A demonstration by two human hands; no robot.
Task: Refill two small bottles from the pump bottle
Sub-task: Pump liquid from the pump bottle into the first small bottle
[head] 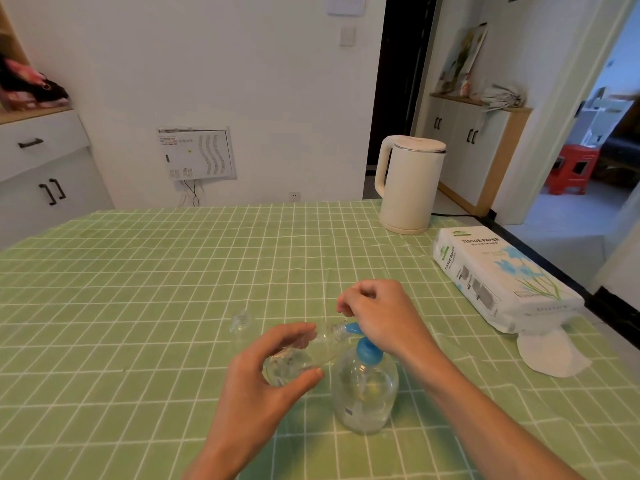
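Nearest you, the pump bottle (363, 393) stood on the tablecloth (138, 306). Your left hand (256, 379) gripped a tilted small bottle (304, 355), its mouth at the blue nozzle. Your right hand (381, 317) curled over the pump head. Beyond, to the left, stood the second small bottle (242, 322).

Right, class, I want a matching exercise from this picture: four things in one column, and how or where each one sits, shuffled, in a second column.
1 kettle
2 tissue pack
3 held small bottle
4 pump bottle

A tilted in the left hand
B standing upright, farthest away
C under the right hand
D lying flat, far right

Pairs: 1-B, 2-D, 3-A, 4-C
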